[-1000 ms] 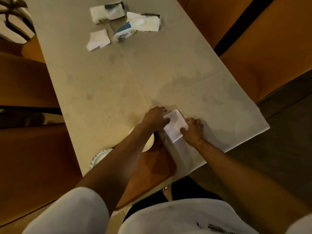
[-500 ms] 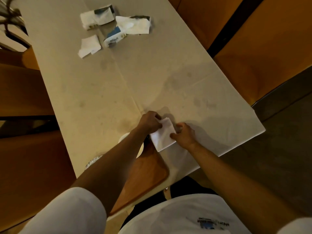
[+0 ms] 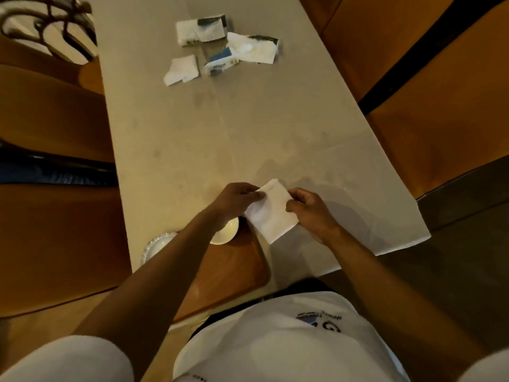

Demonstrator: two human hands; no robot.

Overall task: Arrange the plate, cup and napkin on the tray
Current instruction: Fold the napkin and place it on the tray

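A folded white napkin [image 3: 271,210] is held between both hands just above the table's near end. My left hand [image 3: 237,198] pinches its left edge and my right hand [image 3: 308,209] pinches its right edge. A brown wooden tray [image 3: 231,274] lies at the table's front edge below the napkin, largely covered by my left forearm. A white cup [image 3: 224,234] stands at the tray's far edge, partly hidden by my left wrist. A silver-rimmed paper plate [image 3: 157,245] shows to the left of my forearm; I cannot tell whether it rests on the tray.
The long table [image 3: 248,133] carries a beige cloth. At its far end lie torn tissue packets [image 3: 225,42] and a loose white napkin [image 3: 181,70]. Orange-brown seats flank both long sides. A dark floor lies to the right.
Both hands have lifted the napkin off the table and hold it a little further over the tray's far right corner. The camera view has shifted.
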